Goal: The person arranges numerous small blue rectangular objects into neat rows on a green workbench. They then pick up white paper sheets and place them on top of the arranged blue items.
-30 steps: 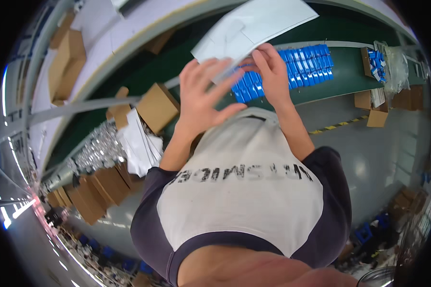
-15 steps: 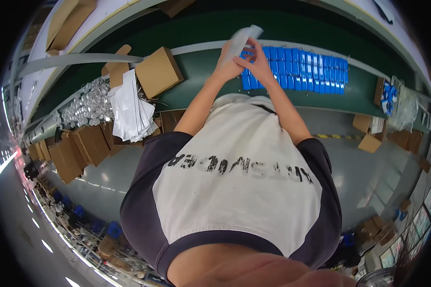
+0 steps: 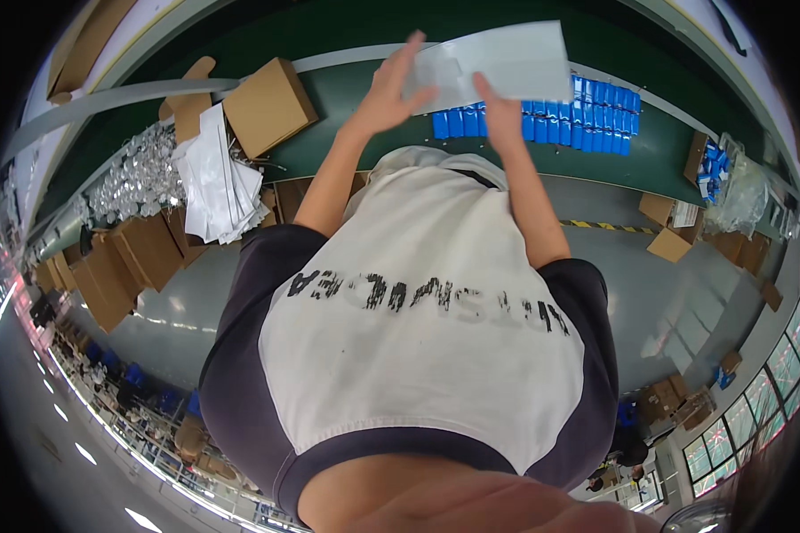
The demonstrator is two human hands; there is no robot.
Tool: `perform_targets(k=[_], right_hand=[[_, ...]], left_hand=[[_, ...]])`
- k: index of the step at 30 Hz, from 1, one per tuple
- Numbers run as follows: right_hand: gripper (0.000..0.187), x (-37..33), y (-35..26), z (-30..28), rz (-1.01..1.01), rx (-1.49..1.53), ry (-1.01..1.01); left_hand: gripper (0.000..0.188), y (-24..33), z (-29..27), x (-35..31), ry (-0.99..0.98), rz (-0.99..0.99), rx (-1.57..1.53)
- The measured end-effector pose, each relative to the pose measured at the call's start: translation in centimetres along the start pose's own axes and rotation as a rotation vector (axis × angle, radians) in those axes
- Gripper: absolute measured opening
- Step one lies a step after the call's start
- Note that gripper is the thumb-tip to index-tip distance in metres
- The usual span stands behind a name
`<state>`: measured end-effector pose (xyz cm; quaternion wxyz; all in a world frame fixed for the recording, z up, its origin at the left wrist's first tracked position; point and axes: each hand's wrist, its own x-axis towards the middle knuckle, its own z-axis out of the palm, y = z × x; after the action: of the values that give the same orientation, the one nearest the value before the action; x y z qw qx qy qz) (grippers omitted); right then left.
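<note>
A flat, translucent white pouch or sheet (image 3: pixel 524 62) is spread out above the green bench; whether it has an opening I cannot tell. My right hand (image 3: pixel 504 114) grips its lower edge, with one digit lying over the face and the other fingers hidden beneath. At the left end of the sheet, my left hand (image 3: pixel 389 96) has its fingers and thumb stretched apart, close to the edge or just touching it. Under and behind the sheet, rows of shiny blue wrapped packs (image 3: pixel 587 115) lie side by side, partly covered by it.
To the left stand a closed brown carton (image 3: pixel 269 107), a stack of white sheets (image 3: pixel 222 182) and a heap of silvery parts (image 3: pixel 133 182). Blue-and-white pieces (image 3: pixel 713 169) and a clear plastic bag (image 3: pixel 745 200) sit at the right end. Open cartons (image 3: pixel 671 226) stand below the bench edge.
The white sheet, narrow and upright between both hands before, now lies spread wide toward the right. My left hand has moved left and its fingers have opened out. The view has shifted slightly.
</note>
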<state>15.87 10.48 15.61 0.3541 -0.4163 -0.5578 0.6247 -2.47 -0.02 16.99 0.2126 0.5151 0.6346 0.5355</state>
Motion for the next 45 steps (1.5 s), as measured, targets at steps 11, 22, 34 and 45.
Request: perform_targets(k=[11, 22, 34, 45], right_hand=[[0.072, 1.4, -0.7, -0.9, -0.547, -0.7, 0.029], [0.058, -0.5, 0.5, 1.0, -0.615, -0.894, -0.472], [0.017, -0.8, 5.1, 0.6, -0.397, -0.697, -0.396], [0.027, 2.5, 11.5, -2.7, 0.199, -0.157, 0.02]], left_hand=[[0.027, -4.6, 2.0, -3.4, -0.173, -0.629, -0.425], [0.034, -3.6, 3.4, -5.0, -0.087, -0.794, -0.457], [0.034, -5.1, 4.2, -7.5, -0.087, -0.726, -0.248], [0.027, -7.3, 0.4, -10.6, 0.148, -0.637, 0.023]])
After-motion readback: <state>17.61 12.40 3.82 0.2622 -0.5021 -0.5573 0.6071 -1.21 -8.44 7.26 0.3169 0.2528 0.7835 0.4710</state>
